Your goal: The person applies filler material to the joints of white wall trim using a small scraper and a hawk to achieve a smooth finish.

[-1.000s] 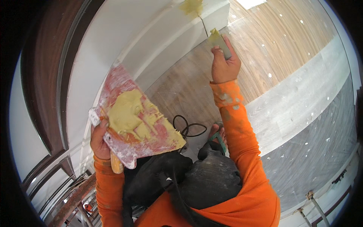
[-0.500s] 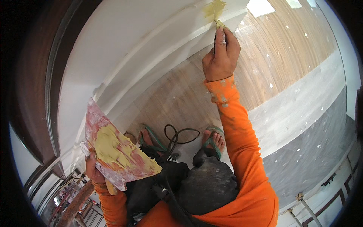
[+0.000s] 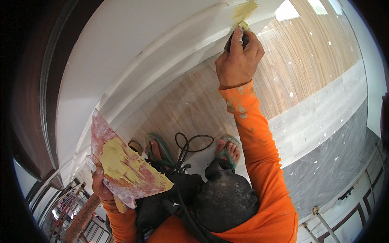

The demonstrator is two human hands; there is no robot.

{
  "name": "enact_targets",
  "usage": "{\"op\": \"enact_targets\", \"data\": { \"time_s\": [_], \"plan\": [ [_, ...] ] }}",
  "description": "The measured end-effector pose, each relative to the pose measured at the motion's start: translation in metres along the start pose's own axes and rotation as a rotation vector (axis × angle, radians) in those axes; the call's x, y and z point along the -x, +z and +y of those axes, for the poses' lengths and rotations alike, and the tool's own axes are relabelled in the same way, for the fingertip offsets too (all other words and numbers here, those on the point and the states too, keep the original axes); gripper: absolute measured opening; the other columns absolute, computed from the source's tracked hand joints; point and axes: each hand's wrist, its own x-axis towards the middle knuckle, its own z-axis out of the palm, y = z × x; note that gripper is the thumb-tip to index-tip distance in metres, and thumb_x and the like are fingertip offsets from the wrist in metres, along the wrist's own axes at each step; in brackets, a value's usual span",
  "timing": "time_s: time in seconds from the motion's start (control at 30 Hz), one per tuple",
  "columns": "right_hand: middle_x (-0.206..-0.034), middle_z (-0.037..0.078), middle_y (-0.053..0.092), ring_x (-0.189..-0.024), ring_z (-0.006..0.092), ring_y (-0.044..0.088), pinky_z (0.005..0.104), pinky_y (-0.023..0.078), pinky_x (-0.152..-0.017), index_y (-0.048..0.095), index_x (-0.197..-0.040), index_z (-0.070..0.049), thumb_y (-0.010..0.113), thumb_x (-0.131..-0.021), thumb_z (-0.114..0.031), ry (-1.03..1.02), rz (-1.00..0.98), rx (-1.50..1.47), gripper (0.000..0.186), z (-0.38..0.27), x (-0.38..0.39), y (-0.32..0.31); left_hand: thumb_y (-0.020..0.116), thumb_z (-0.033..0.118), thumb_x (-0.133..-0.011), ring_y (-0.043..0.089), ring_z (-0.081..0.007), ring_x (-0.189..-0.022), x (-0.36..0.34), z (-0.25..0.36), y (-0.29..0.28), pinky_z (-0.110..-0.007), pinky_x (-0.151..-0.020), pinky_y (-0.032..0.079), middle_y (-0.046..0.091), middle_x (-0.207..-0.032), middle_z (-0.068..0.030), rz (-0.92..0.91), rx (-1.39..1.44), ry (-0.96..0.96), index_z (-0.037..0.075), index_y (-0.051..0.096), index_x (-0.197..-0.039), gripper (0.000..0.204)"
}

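My left hand grips a reddish, smeared putty board at its near-left edge. A thick mound of yellow putty is spread over it, and a wooden handle end pokes out below. Up at the white moulded panel, my right hand pinches a dark, flat putty spreader, partly hidden by the fingers. Yellow putty sits at its tip, touching or very near the panel's ledge. Just beyond is a smeared yellow patch on the panel.
Wood-look flooring with white specks lies to the right, then a pale strip and a grey area. A black cord loops between my sandalled feet. Dark brown trim stands at left; metal poles show at lower right.
My right hand has turned and shifted slightly right, showing more of the dark spreader. The view has shifted a little; the left hand keeps holding the board.
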Motion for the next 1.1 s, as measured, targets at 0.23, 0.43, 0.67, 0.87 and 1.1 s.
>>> {"op": "enact_targets", "data": {
  "time_s": [0.23,0.43,0.67,0.87,1.1],
  "plan": [
    [-0.104,0.02,0.049,-0.095,0.0368,0.044,0.0417,0.041,-0.082,0.058,-0.103,0.004,0.054,-0.062,0.004,0.009,-0.047,0.053,0.04,-0.002,-0.003,-0.007,0.043,0.025,-0.084,0.058,-0.0271,-0.098,-0.002,0.0,0.007,-0.038,-0.087,0.046,0.056,-0.111,-0.0186,0.015,0.023,-0.022,-0.007,0.045,-0.117,0.046],
    [-0.098,0.016,0.055,-0.09,0.033,0.05,0.038,0.042,-0.08,0.06,-0.102,0.001,0.051,-0.064,0.008,0.074,-0.099,-0.074,0.039,-0.006,-0.004,-0.038,0.041,0.024,-0.085,0.057,-0.0269,-0.1,-0.004,0.001,-0.003,-0.037,-0.087,0.046,0.056,-0.112,-0.019,-0.037,-0.072,-0.008,-0.008,0.046,-0.116,0.045],
    [-0.101,0.017,0.054,-0.092,0.0331,0.048,0.0388,0.042,-0.081,0.059,-0.102,0.0,0.052,-0.062,0.009,0.118,-0.048,-0.088,0.042,0.01,-0.014,-0.038,0.039,0.024,-0.085,0.057,-0.0268,-0.1,-0.007,-0.001,0.01,-0.037,-0.087,0.047,0.056,-0.111,-0.0185,-0.047,-0.022,-0.035,-0.008,0.046,-0.116,0.044],
    [-0.097,0.015,0.055,-0.088,0.0314,0.05,0.0375,0.043,-0.079,0.061,-0.101,-0.001,0.054,-0.063,0.007,0.082,-0.063,-0.01,0.039,0.005,-0.02,-0.029,0.041,0.024,-0.084,0.057,-0.0272,-0.1,-0.006,-0.001,0.015,-0.037,-0.088,0.046,0.056,-0.112,-0.0183,-0.015,0.005,-0.052,-0.006,0.045,-0.118,0.045],
    [-0.091,0.013,0.056,-0.084,0.0315,0.049,0.0368,0.043,-0.077,0.062,-0.097,-0.002,0.056,-0.062,0.004,0.046,-0.231,0.032,0.036,-0.001,-0.03,-0.039,0.042,0.024,-0.083,0.056,-0.0283,-0.101,-0.007,-0.005,0.012,-0.039,-0.089,0.045,0.055,-0.112,-0.0192,-0.027,0.011,-0.072,-0.007,0.044,-0.118,0.047]
  ]
}}
